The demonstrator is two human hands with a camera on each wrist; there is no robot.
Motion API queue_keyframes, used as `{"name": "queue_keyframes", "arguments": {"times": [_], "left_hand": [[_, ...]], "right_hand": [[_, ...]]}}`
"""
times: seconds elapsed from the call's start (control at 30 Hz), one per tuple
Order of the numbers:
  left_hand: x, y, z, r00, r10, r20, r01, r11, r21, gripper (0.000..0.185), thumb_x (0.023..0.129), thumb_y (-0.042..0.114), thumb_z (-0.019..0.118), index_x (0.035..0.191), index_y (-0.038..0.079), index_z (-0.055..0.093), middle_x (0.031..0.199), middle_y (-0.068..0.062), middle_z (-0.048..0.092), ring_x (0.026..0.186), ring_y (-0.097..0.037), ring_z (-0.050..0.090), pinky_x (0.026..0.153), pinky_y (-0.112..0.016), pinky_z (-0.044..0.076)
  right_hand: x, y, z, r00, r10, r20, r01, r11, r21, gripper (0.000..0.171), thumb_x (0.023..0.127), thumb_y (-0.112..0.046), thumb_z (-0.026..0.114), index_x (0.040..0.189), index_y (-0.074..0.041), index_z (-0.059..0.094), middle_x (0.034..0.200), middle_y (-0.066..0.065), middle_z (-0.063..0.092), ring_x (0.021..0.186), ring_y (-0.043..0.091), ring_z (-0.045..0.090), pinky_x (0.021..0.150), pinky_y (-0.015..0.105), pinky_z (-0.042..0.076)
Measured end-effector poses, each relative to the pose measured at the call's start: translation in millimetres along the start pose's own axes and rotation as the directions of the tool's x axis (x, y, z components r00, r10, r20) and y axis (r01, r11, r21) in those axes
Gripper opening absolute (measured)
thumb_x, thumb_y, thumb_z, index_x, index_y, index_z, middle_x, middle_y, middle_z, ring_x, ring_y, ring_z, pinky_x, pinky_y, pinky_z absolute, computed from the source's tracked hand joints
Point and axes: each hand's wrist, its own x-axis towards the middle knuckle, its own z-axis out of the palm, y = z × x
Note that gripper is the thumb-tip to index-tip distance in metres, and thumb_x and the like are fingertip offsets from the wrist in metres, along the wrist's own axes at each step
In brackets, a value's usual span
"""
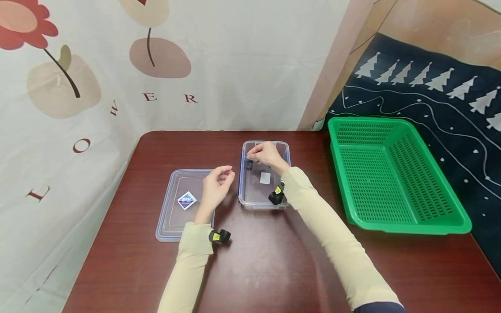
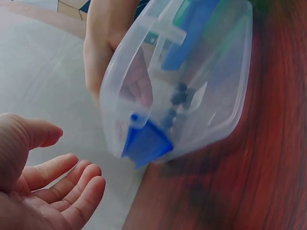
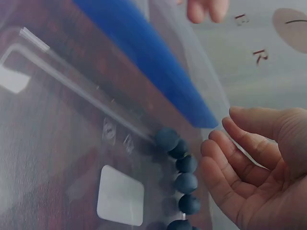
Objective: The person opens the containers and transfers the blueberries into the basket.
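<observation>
A clear plastic box with blue side clips stands on the table without its lid. Inside it is a string of dark blue-grey beads, near the far left part of the box. My right hand reaches over the box with its fingers loosely bent just above the beads; nothing shows between thumb and fingers in the right wrist view. Left of the box, my left hand hovers with relaxed fingers and holds nothing. Partly beneath it lies the clear lid with a blue diamond label.
A green slatted basket stands at the right of the brown table. A printed cloth hangs behind and left of the table. Beyond the basket is a dark cloth with white trees.
</observation>
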Motion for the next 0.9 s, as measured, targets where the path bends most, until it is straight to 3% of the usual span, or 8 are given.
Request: {"name": "queue_keyframes", "arguments": {"times": [0.1, 0.2, 0.37, 0.63, 0.77, 0.9], "left_hand": [[0.6, 0.7, 8.1, 1.000, -0.022, 0.008, 0.023, 0.999, -0.033, 0.023, 0.085, 0.001, 0.064, 0.105, -0.009, 0.063, 0.096, -0.022, 0.067, 0.081, -0.033, 0.065, 0.073, -0.038, 0.060], [0.8, 1.1, 14.3, 0.999, -0.033, 0.018, 0.034, 0.998, -0.057, 0.025, 0.084, 0.001, 0.065, 0.106, -0.009, 0.063, 0.099, -0.022, 0.065, 0.083, -0.033, 0.064, 0.075, -0.037, 0.060], [-0.5, 1.5, 20.6, 0.999, -0.018, 0.029, 0.021, 0.996, -0.087, 0.026, 0.082, -0.002, 0.066, 0.105, -0.012, 0.062, 0.101, -0.024, 0.062, 0.083, -0.035, 0.064, 0.073, -0.031, 0.060], [-2.0, -1.1, 26.5, 1.000, 0.005, 0.031, -0.001, 0.990, -0.138, 0.030, 0.077, -0.009, 0.068, 0.106, -0.015, 0.061, 0.099, -0.029, 0.059, 0.082, -0.039, 0.063, 0.073, -0.039, 0.060], [-1.6, -0.4, 26.6, 0.999, -0.012, 0.038, 0.017, 0.992, -0.125, 0.031, 0.077, -0.011, 0.067, 0.106, -0.016, 0.060, 0.099, -0.028, 0.059, 0.082, -0.038, 0.063, 0.072, -0.034, 0.061], [-2.0, 0.3, 26.3, 0.999, -0.028, 0.044, 0.033, 0.993, -0.115, 0.031, 0.076, -0.012, 0.067, 0.107, -0.015, 0.061, 0.099, -0.027, 0.060, 0.083, -0.037, 0.063, 0.073, -0.031, 0.061]], "right_hand": [[4.4, 4.9, 1.4, 1.000, 0.017, -0.014, -0.018, 0.999, -0.050, 0.013, 0.082, -0.010, 0.071, 0.089, 0.001, 0.073, 0.071, 0.010, 0.066, 0.078, 0.030, 0.064, 0.072, 0.041, 0.060], [8.1, 9.0, 2.4, 0.999, 0.038, -0.028, -0.041, 0.994, -0.098, 0.011, 0.080, -0.009, 0.072, 0.087, -0.001, 0.074, 0.060, 0.003, 0.060, 0.063, 0.021, 0.061, 0.060, 0.031, 0.059], [11.7, 12.4, 3.6, 0.997, 0.075, -0.021, -0.077, 0.988, -0.135, 0.010, 0.077, -0.007, 0.074, 0.085, 0.000, 0.075, 0.054, -0.001, 0.057, 0.051, 0.009, 0.052, 0.046, 0.015, 0.051], [15.6, 13.8, 5.1, 0.990, 0.137, 0.011, -0.133, 0.976, -0.174, 0.013, 0.074, -0.007, 0.077, 0.084, 0.001, 0.075, 0.065, 0.008, 0.067, 0.055, 0.011, 0.060, 0.057, 0.025, 0.060], [18.4, 13.2, 7.8, 0.986, 0.166, 0.030, -0.157, 0.968, -0.198, 0.013, 0.075, -0.006, 0.077, 0.085, 0.001, 0.075, 0.074, 0.013, 0.070, 0.056, 0.011, 0.061, 0.057, 0.024, 0.060], [20.9, 13.7, 10.7, 0.983, 0.176, 0.042, -0.164, 0.964, -0.208, 0.011, 0.075, -0.006, 0.077, 0.084, 0.000, 0.075, 0.072, 0.012, 0.070, 0.055, 0.012, 0.062, 0.053, 0.023, 0.059]]}}
